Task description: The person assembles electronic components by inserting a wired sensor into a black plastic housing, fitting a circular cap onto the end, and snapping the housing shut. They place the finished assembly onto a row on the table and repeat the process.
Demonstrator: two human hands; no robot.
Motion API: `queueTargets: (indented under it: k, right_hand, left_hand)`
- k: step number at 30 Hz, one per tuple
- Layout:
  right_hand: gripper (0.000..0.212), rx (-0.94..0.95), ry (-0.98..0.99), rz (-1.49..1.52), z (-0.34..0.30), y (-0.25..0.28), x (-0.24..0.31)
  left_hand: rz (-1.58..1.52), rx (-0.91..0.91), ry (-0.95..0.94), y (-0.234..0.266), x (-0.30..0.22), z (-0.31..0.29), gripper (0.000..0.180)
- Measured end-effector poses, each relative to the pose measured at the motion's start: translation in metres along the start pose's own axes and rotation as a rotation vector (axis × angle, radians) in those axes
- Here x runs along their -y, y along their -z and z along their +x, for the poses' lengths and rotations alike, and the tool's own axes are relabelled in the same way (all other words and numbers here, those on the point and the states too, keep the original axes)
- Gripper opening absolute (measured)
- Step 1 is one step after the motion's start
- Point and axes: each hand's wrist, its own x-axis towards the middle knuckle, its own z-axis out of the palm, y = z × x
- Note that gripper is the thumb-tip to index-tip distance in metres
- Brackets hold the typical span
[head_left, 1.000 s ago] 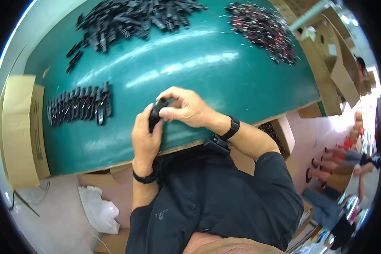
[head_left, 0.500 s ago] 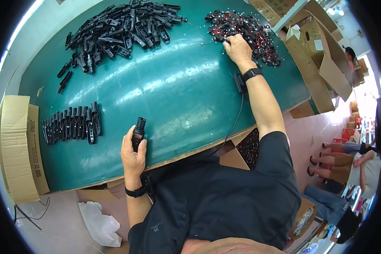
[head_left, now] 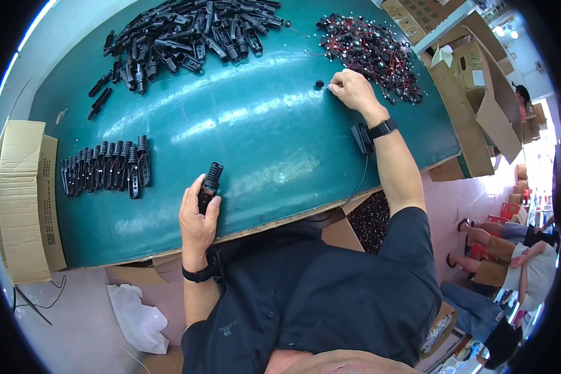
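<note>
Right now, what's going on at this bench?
A person at a green table holds a black ribbed plastic part in the left hand. The right hand is closed beside a small black piece, near a pile of red-wired components. A row of black parts sits left.

table [head_left: 262, 131] teal | plastic part [head_left: 209, 186] black | wired pieces [head_left: 374, 47] seemingly red-black

Dark short-sleeved shirt [head_left: 330, 299], black wristbands on both bare forearms.
</note>
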Motion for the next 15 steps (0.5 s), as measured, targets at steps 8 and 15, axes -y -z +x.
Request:
queueTargets:
  k: [8,15]
  right_hand:
    - [0.027,-0.147,-0.005,0.016,-0.012,0.004,0.027]
    - [0.031,0.131,-0.037,-0.028,0.007,0.004,0.044]
  left_hand:
    - [0.013,0.017,0.018,0.000,0.001,0.000,0.052]
    - [0.010,-0.003,-0.001,-0.002,0.001,-0.001,0.053]
